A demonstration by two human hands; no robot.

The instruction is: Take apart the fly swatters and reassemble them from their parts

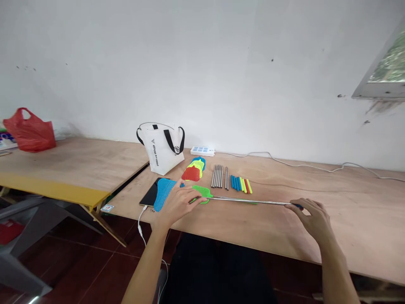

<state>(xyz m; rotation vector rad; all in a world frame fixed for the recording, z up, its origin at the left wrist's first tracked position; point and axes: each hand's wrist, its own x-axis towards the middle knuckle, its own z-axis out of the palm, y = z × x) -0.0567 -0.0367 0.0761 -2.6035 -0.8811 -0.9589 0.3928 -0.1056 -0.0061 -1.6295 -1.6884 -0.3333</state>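
Holds a swatter lengthwise low over the table, one hand at each end. Closes the left hand on the green mesh head, fingertips pressed onto the mesh where the thin metal rod leaves it. Pinches the blue handle at the rod's other end between thumb and fingers of the right hand, knuckles up, with only a sliver of blue showing past the fingertips. Spans the gap between the two grips with the rod, almost level; cannot tell whether touching the wood or just above it.

Covers with the left palm part of a blue mesh head, lying over a dark phone just left of that grip, with a white cable dropping off the near edge.

Beyond the left grip: a stack of mesh heads in red, yellow and blue, then a white tote bag and a power strip at the wall. Beyond the rod, between the two grips but well apart from both: a row of spare rods and a row of loose handles. Far left of the left grip, on the next table: a red plastic bag.
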